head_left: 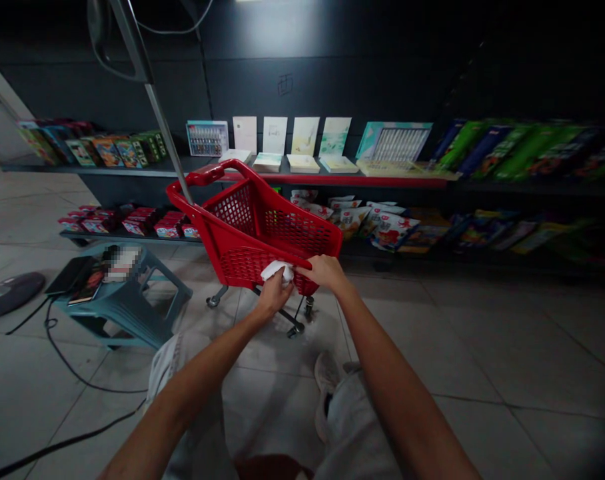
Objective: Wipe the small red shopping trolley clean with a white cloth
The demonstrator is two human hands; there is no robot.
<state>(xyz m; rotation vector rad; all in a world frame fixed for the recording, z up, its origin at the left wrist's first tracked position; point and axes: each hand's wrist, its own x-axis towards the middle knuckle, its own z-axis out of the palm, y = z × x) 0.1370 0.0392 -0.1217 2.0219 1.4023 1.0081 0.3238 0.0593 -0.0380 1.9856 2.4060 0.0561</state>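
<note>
A red plastic shopping cart [232, 230] with perforated sides stands on wheels in front of me, its handle toward the upper left. My left hand [276, 290] is closed on a crumpled white cloth or tissue [277, 268] and presses it against the near side wall of the basket. On the basket's rim near the right end rests my right hand [325, 270], its fingers curled over the edge. The fingertips of that hand are partly hidden behind the rim.
A blue-grey plastic stool [127, 300] at left carries dark flat items, with black cables [77, 377] on the floor below. Behind the cart, a shelf [302, 179] holds books and boxes; snack bags [390, 227] sit lower. A metal pole [157, 110] rises at the cart's handle.
</note>
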